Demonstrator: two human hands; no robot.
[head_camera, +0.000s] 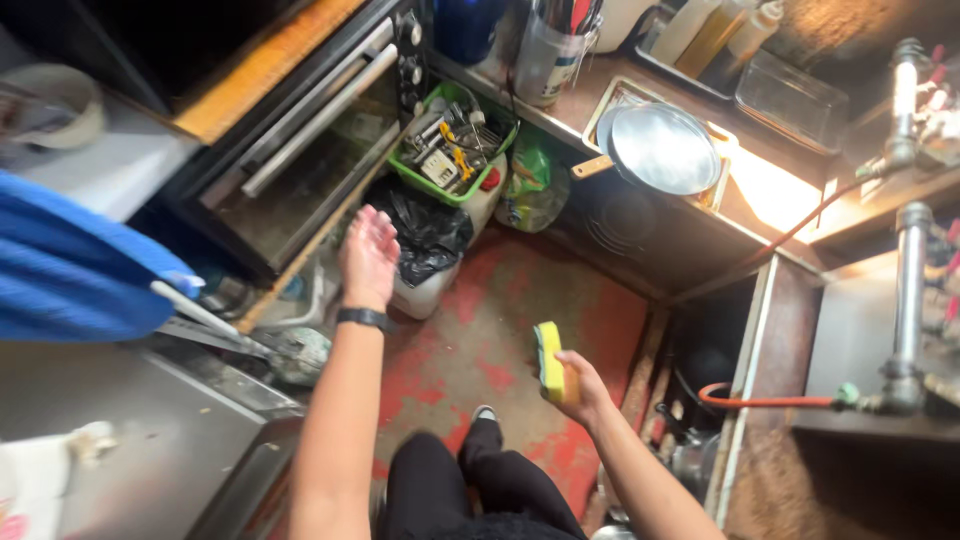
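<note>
Here, cramped kitchen, worn red floor (480, 340), steel counter (130, 420) near left, one oven (300, 150) far left, left hand (368, 255) empty, fingers apart, one green basket (455, 140), right hand (580, 390) clamped on one yellow sponge (548, 362), one pan (660, 148) far right.

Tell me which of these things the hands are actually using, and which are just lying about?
In use:
- yellow sponge, gripped in the right hand
- left hand, open and empty, holding nothing

Lying about:
- frying pan on the counter
- green basket of tools
- black bag
- red hose
- blue cloth
</note>
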